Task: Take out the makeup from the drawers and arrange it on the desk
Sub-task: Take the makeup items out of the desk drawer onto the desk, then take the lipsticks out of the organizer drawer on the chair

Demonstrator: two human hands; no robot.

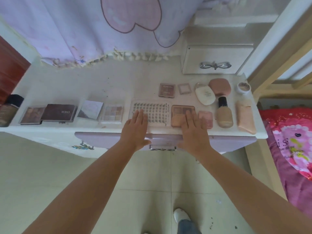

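Makeup lies in a row on the white desk. My left hand lies flat and open on the near edge of a clear false-nail sheet. Fingers apart, my right hand rests flat on a tan contour palette. To the left are a dark brown palette, a small eyeshadow palette, a lilac card and a pastel palette. To the right are a pink blush, a foundation bottle, a beige tube, a white bottle, a pink compact and a small jar.
A lilac desk drawer with a metal handle sits shut under the desk edge. A small white drawer box with a bow handle stands at the back right. A lilac curtain hangs behind. A bed with a pink cover is on the right.
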